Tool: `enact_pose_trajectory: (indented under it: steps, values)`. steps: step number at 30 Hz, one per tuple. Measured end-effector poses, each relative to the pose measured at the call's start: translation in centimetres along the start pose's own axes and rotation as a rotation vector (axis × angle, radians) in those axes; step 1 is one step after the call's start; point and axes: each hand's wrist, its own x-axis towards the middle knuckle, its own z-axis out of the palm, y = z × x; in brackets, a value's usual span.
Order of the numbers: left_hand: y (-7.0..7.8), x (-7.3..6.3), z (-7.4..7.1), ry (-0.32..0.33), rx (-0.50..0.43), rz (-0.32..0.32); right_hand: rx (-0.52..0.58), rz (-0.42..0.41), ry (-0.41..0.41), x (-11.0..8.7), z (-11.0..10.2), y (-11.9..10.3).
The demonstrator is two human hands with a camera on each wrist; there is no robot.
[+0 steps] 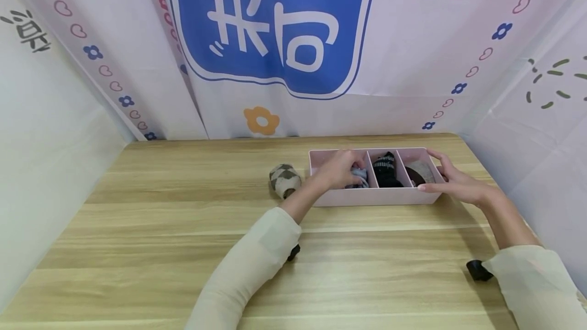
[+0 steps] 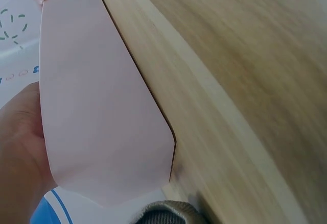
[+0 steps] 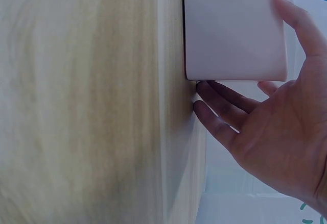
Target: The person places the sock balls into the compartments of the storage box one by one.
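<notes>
A long pink divided box (image 1: 376,197) stands on the table. My left hand (image 1: 338,169) reaches into its left compartment, thumb and fingers bent round a grey-blue balled sock (image 1: 360,176); the front wall hides this in the left wrist view. Black balled socks with white marks (image 1: 386,169) fill the middle compartment, and a grey and dark brown bundle (image 1: 421,171) lies in the right one. At the box's right end my right hand (image 1: 460,183) holds it, thumb at the front and fingers around the end wall. A diamond-patterned balled sock (image 1: 285,180) sits left of the box.
The wooden table (image 1: 183,248) runs back to a printed cloth wall (image 1: 412,55) close behind the box. Cloth side walls rise at left and right. Black straps (image 1: 479,271) show at both sleeve cuffs.
</notes>
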Motion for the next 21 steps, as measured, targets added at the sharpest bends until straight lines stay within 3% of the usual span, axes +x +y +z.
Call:
enact_pose_trajectory:
  steps: [13,21]
  values:
    - [0.4,-2.1,-0.8,-0.026,-0.016,0.076,0.008,-0.002,-0.002,0.1,0.0,0.1]
    - [0.8,-3.7,-1.6,0.025,-0.008,0.117,0.015,-0.005,-0.002,-0.1,0.0,0.1]
